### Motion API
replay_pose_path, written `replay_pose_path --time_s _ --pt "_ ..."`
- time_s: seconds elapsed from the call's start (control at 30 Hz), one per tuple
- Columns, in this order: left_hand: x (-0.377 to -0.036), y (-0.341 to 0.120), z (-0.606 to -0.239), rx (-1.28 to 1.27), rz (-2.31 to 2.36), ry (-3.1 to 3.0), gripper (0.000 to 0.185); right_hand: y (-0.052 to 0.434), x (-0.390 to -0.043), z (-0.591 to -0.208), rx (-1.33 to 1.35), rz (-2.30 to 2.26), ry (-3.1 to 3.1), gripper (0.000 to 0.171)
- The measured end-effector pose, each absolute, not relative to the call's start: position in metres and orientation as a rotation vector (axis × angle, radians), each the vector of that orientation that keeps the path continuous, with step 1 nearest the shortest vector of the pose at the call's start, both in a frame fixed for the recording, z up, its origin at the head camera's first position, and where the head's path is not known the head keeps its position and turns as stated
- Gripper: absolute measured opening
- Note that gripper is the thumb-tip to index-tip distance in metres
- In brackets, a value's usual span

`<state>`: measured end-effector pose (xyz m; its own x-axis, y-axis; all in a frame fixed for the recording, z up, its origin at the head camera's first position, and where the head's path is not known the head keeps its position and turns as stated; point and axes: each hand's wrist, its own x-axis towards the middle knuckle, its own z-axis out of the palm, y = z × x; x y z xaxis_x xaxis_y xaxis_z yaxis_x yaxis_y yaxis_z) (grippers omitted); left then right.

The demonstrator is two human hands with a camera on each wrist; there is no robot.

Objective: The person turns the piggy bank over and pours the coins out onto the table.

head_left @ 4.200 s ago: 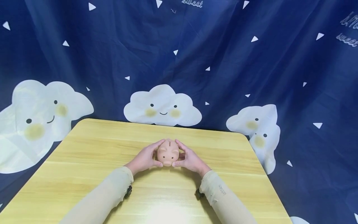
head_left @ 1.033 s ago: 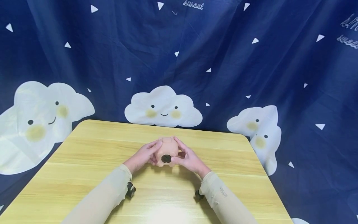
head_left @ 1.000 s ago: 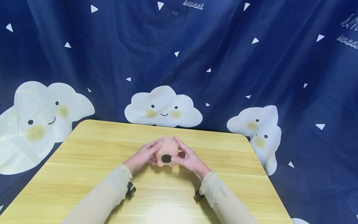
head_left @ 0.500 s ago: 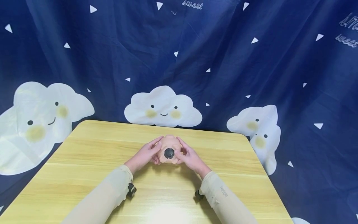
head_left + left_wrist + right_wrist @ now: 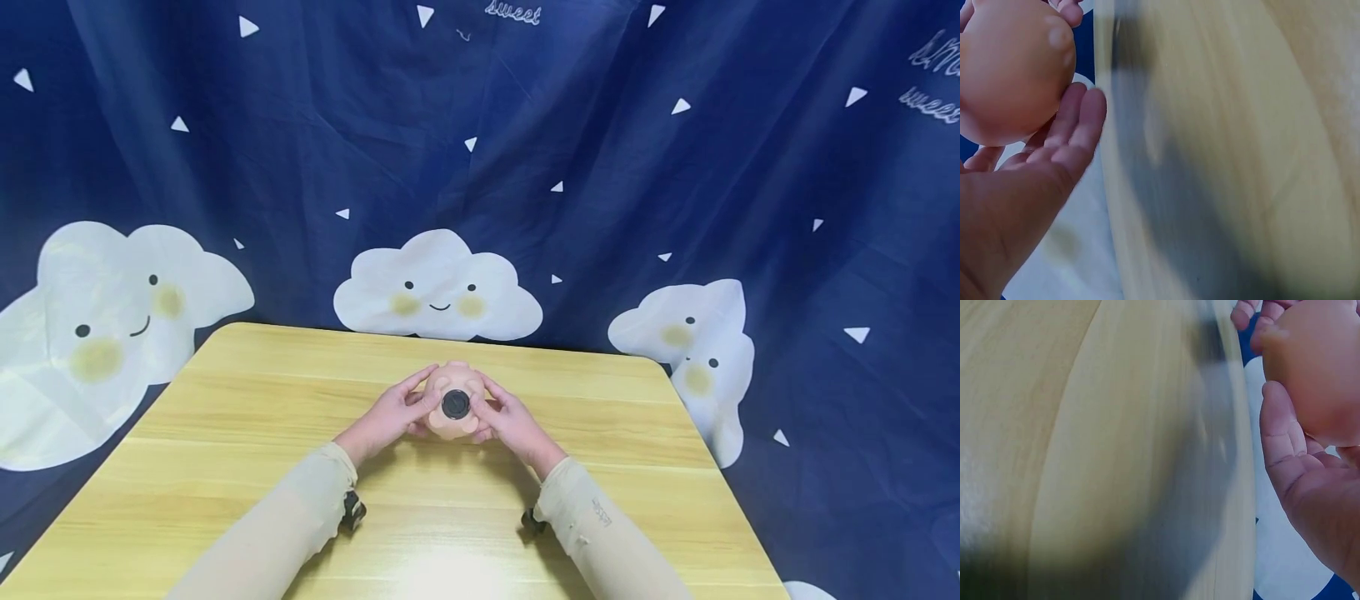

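A pink piggy bank [image 5: 453, 428] is held between both hands over the far middle of the table, its underside with a round black plug [image 5: 455, 404] turned toward the head camera. My left hand [image 5: 388, 418] grips its left side, thumb near the plug. On the other side my right hand [image 5: 517, 423] holds it, thumb at the plug's right edge. In the left wrist view the rounded body of the piggy bank [image 5: 1013, 69] is raised off the wood, with fingers beneath it. The right wrist view shows the piggy bank [image 5: 1319, 369] from the opposite side; its face is hidden.
The light wooden table [image 5: 300, 400] has rounded far corners. Behind it hangs a dark blue curtain [image 5: 600, 125] printed with white clouds and triangles. Black devices [image 5: 352, 510] sit under the sleeve cuffs, and a bright glare lies on the table's near part.
The piggy bank was face toward the camera 4.2 s ago. It has since been tipped over in the hands, the plug rising into full view; the left thumb has shifted inward toward the plug.
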<state>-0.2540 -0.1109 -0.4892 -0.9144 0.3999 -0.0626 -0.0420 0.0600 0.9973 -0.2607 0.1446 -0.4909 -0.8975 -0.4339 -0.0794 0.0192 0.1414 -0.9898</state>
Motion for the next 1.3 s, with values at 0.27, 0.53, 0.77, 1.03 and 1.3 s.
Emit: replay_pose_path --time_s 0.27,0.53,0.77,1.03,1.3 --pt "-0.251 -0.107 -0.492 0.323 2.021 1.848 0.074 0.143 -0.26 -0.488 -0.401 -1.798 2.062 0.066" --pt "-0.252 -0.104 -0.493 0.221 2.041 1.774 0.067 0.144 -0.257 -0.486 -0.435 -1.794 2.004 0.072" --pt "-0.249 -0.105 -0.492 0.189 2.047 1.738 0.071 0.15 -0.257 -0.485 -0.519 -1.706 2.04 0.088" --pt "-0.248 -0.101 -0.494 0.108 2.068 1.728 0.072 0.151 -0.259 -0.486 -0.574 -1.713 2.03 0.107" --pt "-0.247 -0.101 -0.495 0.226 2.063 1.645 0.074 0.152 -0.259 -0.488 -0.578 -1.71 2.116 0.101"
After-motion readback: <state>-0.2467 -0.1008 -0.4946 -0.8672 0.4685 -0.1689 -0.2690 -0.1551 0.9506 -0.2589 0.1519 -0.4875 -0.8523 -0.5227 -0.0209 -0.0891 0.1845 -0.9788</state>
